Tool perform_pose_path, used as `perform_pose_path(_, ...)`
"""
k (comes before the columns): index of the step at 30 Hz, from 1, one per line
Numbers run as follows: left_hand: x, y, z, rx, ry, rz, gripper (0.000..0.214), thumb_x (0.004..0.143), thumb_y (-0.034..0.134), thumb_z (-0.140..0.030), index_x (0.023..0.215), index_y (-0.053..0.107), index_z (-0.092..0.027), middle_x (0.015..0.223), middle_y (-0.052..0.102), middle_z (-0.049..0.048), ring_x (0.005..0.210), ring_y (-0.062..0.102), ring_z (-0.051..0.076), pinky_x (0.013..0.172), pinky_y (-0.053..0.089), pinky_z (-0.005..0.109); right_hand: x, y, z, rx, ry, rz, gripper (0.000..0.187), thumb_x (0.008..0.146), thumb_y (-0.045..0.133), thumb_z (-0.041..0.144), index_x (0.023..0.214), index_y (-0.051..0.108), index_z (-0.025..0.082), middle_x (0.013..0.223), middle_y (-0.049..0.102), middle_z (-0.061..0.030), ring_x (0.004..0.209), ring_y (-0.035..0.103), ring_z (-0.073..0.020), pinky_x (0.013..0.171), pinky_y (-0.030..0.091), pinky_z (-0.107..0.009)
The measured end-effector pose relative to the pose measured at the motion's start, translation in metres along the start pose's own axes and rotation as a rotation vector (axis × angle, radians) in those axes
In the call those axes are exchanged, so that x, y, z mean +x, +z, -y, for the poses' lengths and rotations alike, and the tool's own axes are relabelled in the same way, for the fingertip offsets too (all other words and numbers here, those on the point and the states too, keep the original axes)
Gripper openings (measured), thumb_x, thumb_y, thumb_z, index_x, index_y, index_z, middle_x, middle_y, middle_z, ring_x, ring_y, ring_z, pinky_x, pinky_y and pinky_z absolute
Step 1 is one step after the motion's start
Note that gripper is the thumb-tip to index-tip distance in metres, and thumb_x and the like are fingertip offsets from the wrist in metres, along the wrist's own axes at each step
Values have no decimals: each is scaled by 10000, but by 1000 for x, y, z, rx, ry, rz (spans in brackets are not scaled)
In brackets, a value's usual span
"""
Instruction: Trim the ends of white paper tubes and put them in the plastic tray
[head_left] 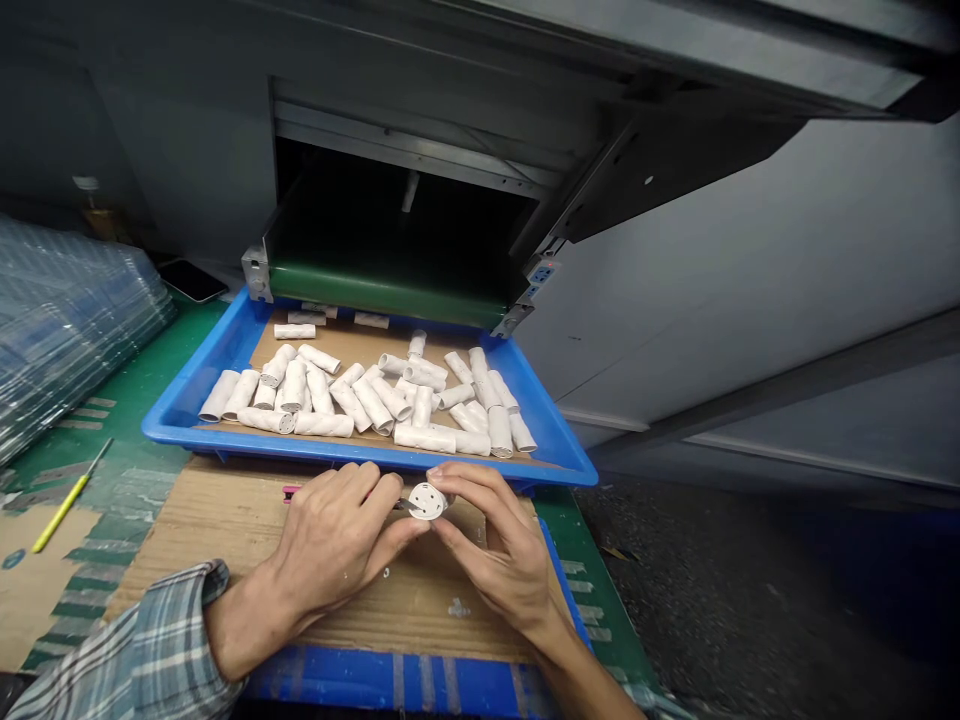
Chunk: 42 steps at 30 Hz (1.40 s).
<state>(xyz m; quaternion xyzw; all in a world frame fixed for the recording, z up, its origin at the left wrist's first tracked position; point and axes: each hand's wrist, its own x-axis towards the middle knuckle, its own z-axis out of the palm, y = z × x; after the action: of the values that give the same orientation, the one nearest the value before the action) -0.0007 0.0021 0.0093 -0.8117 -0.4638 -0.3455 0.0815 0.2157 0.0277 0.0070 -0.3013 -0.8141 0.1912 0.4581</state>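
Observation:
My right hand (499,550) pinches a short white cylinder (427,503) between thumb and fingers. Its round end, marked with several small holes, faces me. My left hand (334,540) is closed around a thin metal-tipped tool, whose pink end (291,494) sticks out past the knuckles. The metal tip (407,504) meets the left side of the cylinder's end face, and my left thumb lies at the lower edge of that face. Most of the tool is hidden in my fist, so its exact kind is unclear. Both hands are above a cardboard sheet (225,520).
Beyond my hands, a blue tray (176,415) holds many similar white cylinders (324,425). Over its far edge ends a green conveyor belt (382,290), with another cylinder (410,190) on it. On the left lie a yellow screwdriver (64,510), a phone (193,281) and clear plastic trays (67,310).

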Motion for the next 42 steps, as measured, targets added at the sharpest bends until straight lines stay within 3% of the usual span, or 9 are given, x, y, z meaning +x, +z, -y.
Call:
perform_pose_path(3, 0, 1, -1, -29, -26, -5, 443, 1151, 327, -492, 962, 597, -194, 759, 641, 12, 649, 606, 200, 602, 393, 324, -2, 3, -1, 10, 0, -28, 390, 970, 703, 57, 1307, 687, 252, 1170, 711, -87, 1081, 723, -232, 885, 655, -326)
perform_pose_path(10, -3, 3, -2, -24, -24, -13, 462, 1149, 332, -496, 885, 579, -208, 730, 623, 8, 626, 590, 199, 584, 389, 326, -8, 13, -4, 7, -42, -87, 409, 951, 679, 7, 1288, 646, 237, 1141, 689, -81, 1088, 683, -234, 940, 616, -369)
perform_pose_path(16, -4, 3, -4, -107, -28, 4, 443, 1146, 341, -502, 943, 595, -201, 753, 637, 10, 637, 600, 198, 589, 407, 325, -11, 19, -1, -48, -109, -165, 459, 941, 675, -1, 1324, 607, 242, 1087, 669, -81, 1004, 697, -260, 855, 637, -437)
perform_pose_path(20, -4, 2, -5, -141, -47, 2, 458, 1137, 344, -539, 966, 592, -195, 775, 657, 20, 658, 626, 206, 596, 426, 324, -12, 20, 4, -92, -79, -146, 461, 955, 660, 25, 1355, 600, 244, 1096, 656, -96, 1004, 704, -283, 842, 648, -466)
perform_pose_path(31, -5, 3, -7, -121, -36, 29, 446, 1140, 333, -526, 988, 590, -195, 772, 637, 13, 640, 624, 205, 573, 432, 329, -11, 25, 5, -148, -131, -247, 463, 920, 662, -9, 1308, 605, 238, 1065, 596, -65, 937, 682, -248, 772, 643, -422)
perform_pose_path(42, -6, 5, -8, -145, -31, 43, 425, 1139, 341, -522, 1013, 592, -202, 782, 635, 14, 653, 611, 209, 595, 436, 333, -10, 21, 9, -285, -172, -250, 393, 953, 650, 61, 1279, 583, 270, 992, 603, -46, 858, 680, -245, 679, 618, -416)
